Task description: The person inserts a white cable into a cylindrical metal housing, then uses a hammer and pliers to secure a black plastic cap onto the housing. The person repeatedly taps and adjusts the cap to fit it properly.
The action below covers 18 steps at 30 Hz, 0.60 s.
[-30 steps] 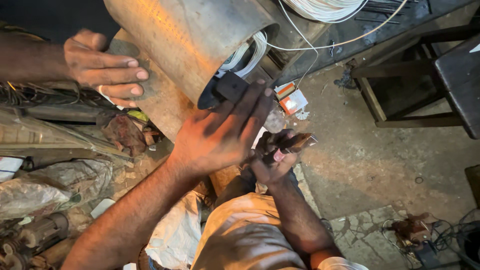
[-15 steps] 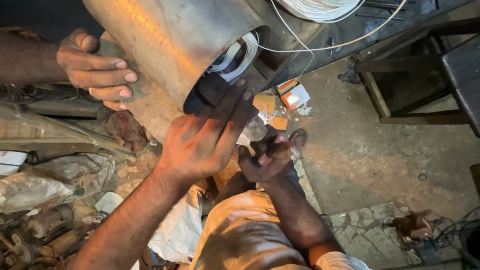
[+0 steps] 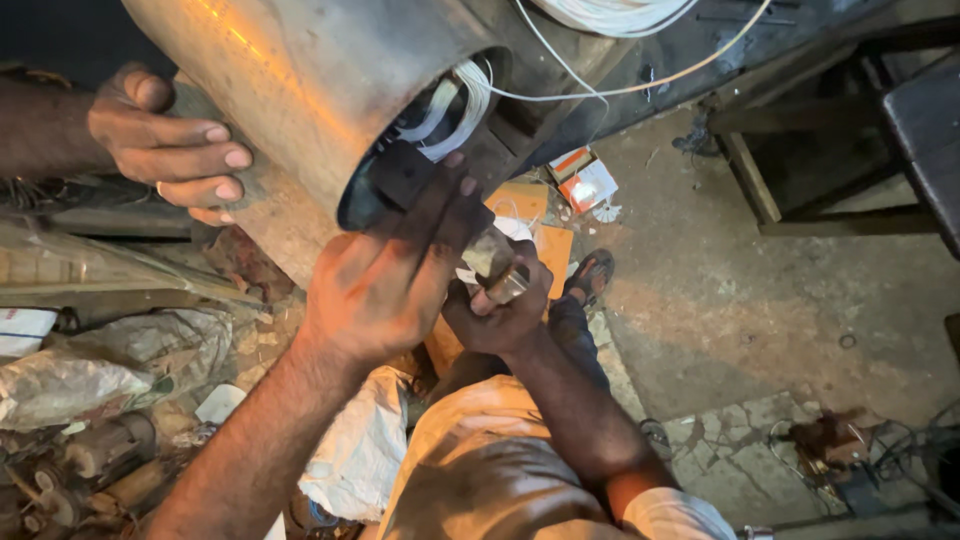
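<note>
Upper centre of the frame: a large metal cylinder (image 3: 300, 90), apparently a motor housing, lies tilted, its open end facing you with white winding wires (image 3: 462, 100) showing inside. Your left hand (image 3: 385, 285) spreads its fingers flat over a dark block (image 3: 400, 172) at the lower rim of that opening; it presses rather than grips. Your right hand (image 3: 500, 305), just below and touching the left, is closed around a short metal piece (image 3: 492, 260), held upright near the rim. At the upper left, another person's hand (image 3: 165, 145) rests against the cylinder's outer wall, apparently steadying it.

The step in hand appears to be seating the block at the mouth of the housing. The next move calls for keeping your fingers off the wires and the block square to the rim.

Centre right, on the floor beyond your hands: a small orange-and-white carton (image 3: 585, 180), lying open, and flat orange card (image 3: 545, 245) beside it. Lower left: crumpled pale plastic bags (image 3: 100, 365).
</note>
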{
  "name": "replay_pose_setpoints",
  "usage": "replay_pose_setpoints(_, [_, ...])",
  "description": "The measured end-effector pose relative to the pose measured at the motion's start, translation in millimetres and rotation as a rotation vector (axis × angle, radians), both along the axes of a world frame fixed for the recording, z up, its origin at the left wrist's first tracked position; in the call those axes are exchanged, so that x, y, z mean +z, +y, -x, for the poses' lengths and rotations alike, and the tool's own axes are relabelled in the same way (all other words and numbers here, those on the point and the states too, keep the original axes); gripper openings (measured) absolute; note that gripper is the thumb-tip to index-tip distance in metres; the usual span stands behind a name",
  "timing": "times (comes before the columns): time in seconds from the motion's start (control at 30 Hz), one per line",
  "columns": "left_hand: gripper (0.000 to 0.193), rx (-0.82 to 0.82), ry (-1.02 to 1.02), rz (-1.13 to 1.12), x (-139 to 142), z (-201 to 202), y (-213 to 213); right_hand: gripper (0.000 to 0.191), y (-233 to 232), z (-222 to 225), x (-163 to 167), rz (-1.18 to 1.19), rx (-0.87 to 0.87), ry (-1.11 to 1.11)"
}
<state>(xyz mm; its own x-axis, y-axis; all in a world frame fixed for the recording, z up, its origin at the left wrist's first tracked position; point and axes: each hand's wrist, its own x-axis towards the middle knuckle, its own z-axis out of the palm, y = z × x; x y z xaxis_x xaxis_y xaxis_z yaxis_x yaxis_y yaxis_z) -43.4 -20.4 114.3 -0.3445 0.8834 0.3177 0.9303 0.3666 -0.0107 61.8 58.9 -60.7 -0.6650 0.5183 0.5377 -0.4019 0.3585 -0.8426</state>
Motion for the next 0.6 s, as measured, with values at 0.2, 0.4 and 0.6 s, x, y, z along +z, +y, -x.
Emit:
replay_pose_setpoints(0.2, [0.039, -0.001, 0.007, -0.009, -1.5, 0.2, 0.0, 0.034, 4.0, 2.1, 10.5, 0.141, 0.064, 0.036])
replay_pose_setpoints(0.4, [0.039, 0.011, 0.037, 0.023, -4.3, -1.2, -0.6, 0.04, 6.5, -3.7, 19.2, 0.245, 0.099, -0.215])
replay_pose_setpoints(0.6, [0.038, 0.018, 0.027, 0.005, -7.1, -1.3, 1.2, 0.044, 12.9, -0.3, 28.5, 0.187, 0.101, -0.175])
